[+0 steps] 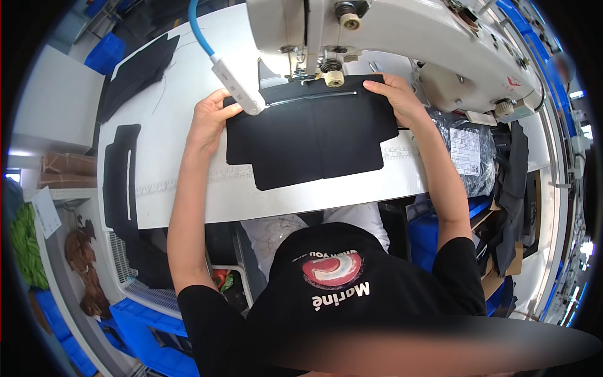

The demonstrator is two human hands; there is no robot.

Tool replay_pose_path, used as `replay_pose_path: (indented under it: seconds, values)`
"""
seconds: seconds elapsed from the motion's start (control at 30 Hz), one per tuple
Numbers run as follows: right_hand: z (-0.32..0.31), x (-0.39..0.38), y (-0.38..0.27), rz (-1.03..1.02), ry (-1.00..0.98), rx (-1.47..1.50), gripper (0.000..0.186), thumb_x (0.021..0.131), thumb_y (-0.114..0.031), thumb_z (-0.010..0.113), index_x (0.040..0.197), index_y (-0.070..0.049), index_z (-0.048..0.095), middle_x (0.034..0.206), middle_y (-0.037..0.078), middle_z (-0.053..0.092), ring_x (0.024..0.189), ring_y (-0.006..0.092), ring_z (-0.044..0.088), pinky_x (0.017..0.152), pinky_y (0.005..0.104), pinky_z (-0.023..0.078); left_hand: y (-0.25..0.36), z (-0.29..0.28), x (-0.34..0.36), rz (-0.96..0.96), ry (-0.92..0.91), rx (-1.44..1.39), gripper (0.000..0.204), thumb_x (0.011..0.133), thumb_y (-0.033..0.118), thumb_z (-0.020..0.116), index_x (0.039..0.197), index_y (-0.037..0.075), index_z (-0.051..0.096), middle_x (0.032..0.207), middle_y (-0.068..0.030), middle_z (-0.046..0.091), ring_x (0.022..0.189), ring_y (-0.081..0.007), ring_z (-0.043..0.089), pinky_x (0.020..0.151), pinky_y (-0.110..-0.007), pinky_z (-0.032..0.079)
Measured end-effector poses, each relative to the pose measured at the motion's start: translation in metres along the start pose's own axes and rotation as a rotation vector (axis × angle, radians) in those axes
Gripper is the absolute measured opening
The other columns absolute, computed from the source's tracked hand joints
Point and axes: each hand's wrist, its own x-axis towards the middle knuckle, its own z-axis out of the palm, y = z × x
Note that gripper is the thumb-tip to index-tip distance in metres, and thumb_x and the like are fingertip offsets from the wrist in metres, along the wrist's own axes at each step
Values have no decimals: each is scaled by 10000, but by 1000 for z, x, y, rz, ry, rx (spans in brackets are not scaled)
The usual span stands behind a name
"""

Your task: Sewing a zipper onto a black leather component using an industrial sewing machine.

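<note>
A black fabric panel (314,141) lies flat on the white sewing table (188,188), its far edge under the needle area of the white sewing machine (389,31). My left hand (210,116) presses on the panel's left far corner. My right hand (396,94) rests on its right far corner, beside the machine's base. A pale stitched line or opening runs across the fabric near the needle. Both hands lie flat with fingers on the cloth.
More black cut pieces lie at the table's far left (135,72) and along its left edge (119,182). A blue hose with a white lamp (235,81) hangs over the table. Blue bins (144,327) stand below left; bagged dark items (468,154) sit at right.
</note>
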Motion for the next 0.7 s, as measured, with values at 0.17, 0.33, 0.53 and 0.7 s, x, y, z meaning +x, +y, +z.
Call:
replay_pose_path:
  seconds: [0.17, 0.33, 0.53, 0.7]
  values:
    - [3, -1, -1, -1, 10, 39, 308, 906, -211, 646, 1095, 30, 610, 994, 85, 663, 863, 128, 641, 748, 263, 530, 6, 3, 6, 25, -84, 253, 522, 735, -1, 724, 1240, -35, 597, 1227, -124, 623, 1113, -170, 572, 978, -286, 426]
    - [0, -3, -1, 10, -1, 30, 330, 911, -239, 639, 1098, 31, 611, 980, 82, 666, 854, 126, 641, 735, 260, 525, 8, 3, 9, 71, -100, 456, 471, 707, 48, 755, 1163, -22, 659, 1091, -102, 670, 976, -165, 612, 897, -275, 462]
    - [10, -2, 1, 12, -139, 58, 317, 923, -231, 619, 1093, 37, 615, 941, 72, 673, 791, 108, 649, 702, 250, 537, 14, -12, -7, 12, -136, 432, 375, 765, 61, 717, 1124, -40, 673, 999, -86, 699, 882, -131, 630, 861, -264, 467]
    - [32, -5, 2, 4, -252, 42, 281, 948, -221, 579, 1111, 4, 622, 943, 45, 672, 797, 82, 646, 705, 234, 534, 35, -23, -12, -78, -372, 553, 274, 801, 81, 705, 1048, -39, 694, 888, -31, 688, 799, -71, 595, 747, -213, 470]
